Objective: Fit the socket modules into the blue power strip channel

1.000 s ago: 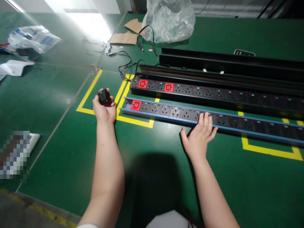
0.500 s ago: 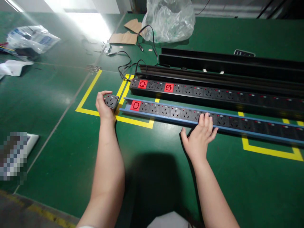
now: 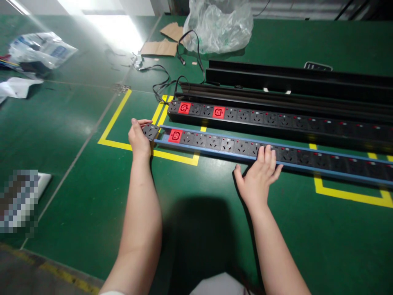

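Note:
Between the fingers of my left hand (image 3: 140, 137) is a black socket module (image 3: 151, 132), at the left end of a blue rail (image 3: 215, 154). The module's right edge meets or overlaps the rail's end; whether it sits inside the channel I cannot tell. Along the rail runs a row of black sockets, with one red socket (image 3: 175, 136) leftmost and a short bare stretch of channel beside it. My right hand (image 3: 258, 180) rests with spread fingers, its fingertips on the row of sockets and the rail's near edge.
Behind the rail lies a black power strip (image 3: 244, 116) with two red sockets, then black channels (image 3: 260, 78). A black cable (image 3: 162, 84), cardboard pieces (image 3: 159, 48) and a clear plastic bag (image 3: 219, 28) are farther back. Yellow tape (image 3: 115, 144) marks the green table (image 3: 92, 196).
My left hand has moved right with the socket module, bringing it from just off the rail to the rail's left end. My right hand stays in place on the sockets.

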Tool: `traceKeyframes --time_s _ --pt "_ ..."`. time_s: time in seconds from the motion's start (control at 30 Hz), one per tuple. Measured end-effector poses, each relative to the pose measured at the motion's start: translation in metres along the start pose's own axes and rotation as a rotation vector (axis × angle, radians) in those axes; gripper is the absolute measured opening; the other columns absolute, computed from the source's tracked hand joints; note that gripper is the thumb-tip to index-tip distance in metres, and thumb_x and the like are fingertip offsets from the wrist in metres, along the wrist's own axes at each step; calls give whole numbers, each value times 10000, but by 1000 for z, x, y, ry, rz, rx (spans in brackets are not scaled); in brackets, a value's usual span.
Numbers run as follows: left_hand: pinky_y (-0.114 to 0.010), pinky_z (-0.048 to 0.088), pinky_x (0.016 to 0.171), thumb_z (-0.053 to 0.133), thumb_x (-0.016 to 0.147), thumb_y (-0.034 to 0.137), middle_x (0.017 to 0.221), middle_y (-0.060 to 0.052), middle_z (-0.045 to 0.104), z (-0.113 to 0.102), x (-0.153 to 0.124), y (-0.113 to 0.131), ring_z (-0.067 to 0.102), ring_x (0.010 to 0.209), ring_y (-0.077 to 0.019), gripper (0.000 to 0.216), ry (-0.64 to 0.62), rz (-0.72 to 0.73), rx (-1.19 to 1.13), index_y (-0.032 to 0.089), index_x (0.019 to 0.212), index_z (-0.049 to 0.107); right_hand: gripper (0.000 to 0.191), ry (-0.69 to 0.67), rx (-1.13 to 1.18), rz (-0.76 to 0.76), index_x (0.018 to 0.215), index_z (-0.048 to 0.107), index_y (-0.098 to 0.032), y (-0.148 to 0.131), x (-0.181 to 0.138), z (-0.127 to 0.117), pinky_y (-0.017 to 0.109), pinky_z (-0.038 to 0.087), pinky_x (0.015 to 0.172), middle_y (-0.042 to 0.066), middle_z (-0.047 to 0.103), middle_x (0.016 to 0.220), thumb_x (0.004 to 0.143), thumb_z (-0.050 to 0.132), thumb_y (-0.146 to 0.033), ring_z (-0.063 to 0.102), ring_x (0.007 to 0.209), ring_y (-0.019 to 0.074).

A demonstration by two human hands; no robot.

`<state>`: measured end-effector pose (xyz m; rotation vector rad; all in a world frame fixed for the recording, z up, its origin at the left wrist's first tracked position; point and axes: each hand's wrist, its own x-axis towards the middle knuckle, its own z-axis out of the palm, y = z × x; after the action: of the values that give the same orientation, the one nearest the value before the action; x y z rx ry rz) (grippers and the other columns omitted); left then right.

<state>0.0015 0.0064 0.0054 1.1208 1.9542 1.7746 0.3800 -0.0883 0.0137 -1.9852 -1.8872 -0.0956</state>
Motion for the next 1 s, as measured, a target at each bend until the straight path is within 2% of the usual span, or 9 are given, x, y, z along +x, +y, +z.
traceKeyframes --time_s 0.27,0.47,0.7,0.83,1.0 --pt "-236 502 597 213 919 910 773 -64 648 -3 2 0 628 676 -150 881 -115 -94 -91 188 938 718 915 -2 -12 -13 1694 109 -97 2 0 2 676 121 1304 236 226 1754 954 492 -475 177 1640 355" --pt "-252 522 585 273 834 978 816 -68 657 -5 -1 3 642 683 -160 893 -200 -117 -144 206 985 695 905 -1 1 -7 1694 115 -88 -1 0 -1 680 105 1306 240 235 1748 953 476 -464 172 1643 365" --pt "-257 530 620 331 771 1014 844 -57 654 -10 -1 -4 660 719 -167 892 -272 -80 -126 232 1030 672 888 1 0 0 1684 153 -78 -2 1 -2 668 117 1310 241 249 1744 948 486 -448 184 1638 355" --pt "-254 503 597 284 790 1008 830 -53 645 -10 -2 -5 652 697 -162 904 -275 -56 -114 228 1039 666 889 -8 0 5 1681 161 -73 -2 1 -2 671 119 1309 241 246 1745 942 485 -446 180 1638 355" --pt "-255 505 646 269 809 990 827 -54 652 -10 -4 -3 653 717 -160 902 -255 26 -41 216 1031 674 880 -18 0 15 1679 174 -75 -2 1 -3 672 120 1312 233 244 1749 949 484 -456 178 1642 348"
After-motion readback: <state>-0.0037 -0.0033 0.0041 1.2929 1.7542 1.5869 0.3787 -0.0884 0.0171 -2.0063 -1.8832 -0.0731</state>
